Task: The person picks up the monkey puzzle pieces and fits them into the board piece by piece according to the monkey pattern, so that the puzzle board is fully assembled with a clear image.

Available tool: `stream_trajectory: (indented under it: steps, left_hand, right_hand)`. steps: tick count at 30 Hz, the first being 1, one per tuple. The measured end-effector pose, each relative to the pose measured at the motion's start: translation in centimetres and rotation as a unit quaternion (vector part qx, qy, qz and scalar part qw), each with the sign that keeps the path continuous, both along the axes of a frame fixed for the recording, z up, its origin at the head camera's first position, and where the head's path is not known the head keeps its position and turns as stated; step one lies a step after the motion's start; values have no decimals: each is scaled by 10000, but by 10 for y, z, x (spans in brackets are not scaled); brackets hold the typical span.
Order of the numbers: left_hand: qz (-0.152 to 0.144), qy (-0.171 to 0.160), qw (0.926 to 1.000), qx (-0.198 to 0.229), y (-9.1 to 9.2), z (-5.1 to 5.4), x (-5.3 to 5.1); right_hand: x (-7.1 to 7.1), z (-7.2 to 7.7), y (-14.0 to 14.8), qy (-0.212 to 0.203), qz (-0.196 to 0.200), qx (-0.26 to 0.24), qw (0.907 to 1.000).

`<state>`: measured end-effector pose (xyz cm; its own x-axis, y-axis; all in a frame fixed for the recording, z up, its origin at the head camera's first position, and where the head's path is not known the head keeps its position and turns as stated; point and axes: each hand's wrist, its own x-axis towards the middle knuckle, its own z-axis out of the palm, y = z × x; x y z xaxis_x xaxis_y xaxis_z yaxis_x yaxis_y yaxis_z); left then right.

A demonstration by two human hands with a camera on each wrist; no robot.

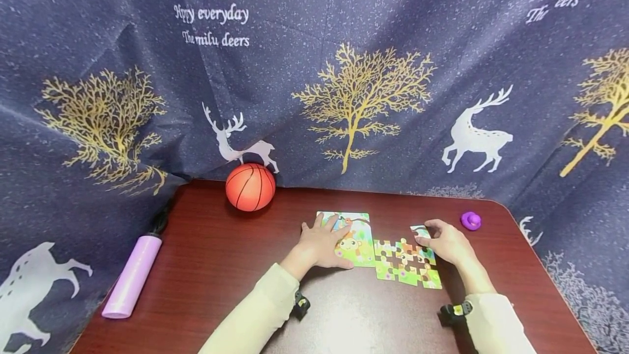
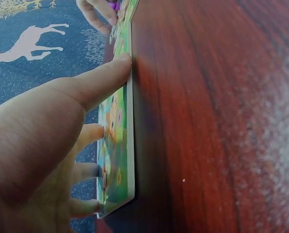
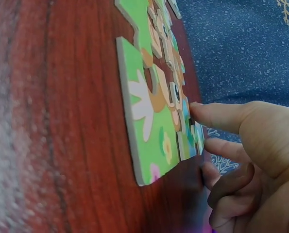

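My left hand [image 1: 320,246] rests with fingers spread on a picture board [image 1: 362,231] showing a cartoon animal. In the left wrist view, its thumb lies on the board's near edge [image 2: 130,145]. Right of the board lies a partly joined jigsaw puzzle [image 1: 385,271], with gaps between some pieces. At its upper right, my right hand [image 1: 451,245] pinches a puzzle piece [image 1: 419,230] between thumb and index finger. The right wrist view shows the puzzle [image 3: 151,138] from low down, with the thumb and fingers of the right hand [image 3: 268,150] at its far edge.
An orange mini basketball [image 1: 250,187] sits at the table's back left. A small purple toy [image 1: 470,220] lies beyond the right hand. Along the left edge is a lilac cylinder with a black end [image 1: 132,277]. A patterned cloth [image 1: 304,141] hangs behind the table.
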<state>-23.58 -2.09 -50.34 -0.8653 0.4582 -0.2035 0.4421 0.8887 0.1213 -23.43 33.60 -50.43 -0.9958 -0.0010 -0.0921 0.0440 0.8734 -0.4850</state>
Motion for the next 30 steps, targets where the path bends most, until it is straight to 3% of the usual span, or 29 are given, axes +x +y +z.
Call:
stream_trajectory:
  steps: [6, 13, 20, 30]
  left_hand:
    - [20, -41, 10000, 14, -1, 2, 0]
    - [25, 18, 10000, 43, -1, -1, 0]
    - [0, 0, 10000, 39, -1, 0, 0]
    - [-22, 38, 10000, 37, -1, 0, 1]
  right_hand:
    - [-4, 0, 0, 13, 188, 61, 9998]
    - [-4, 2, -1, 37, 68, -220, 9997]
    - [-2, 3, 0, 434, -14, -271, 9987]
    - [-2, 9, -7, 549, 70, -862, 9947]
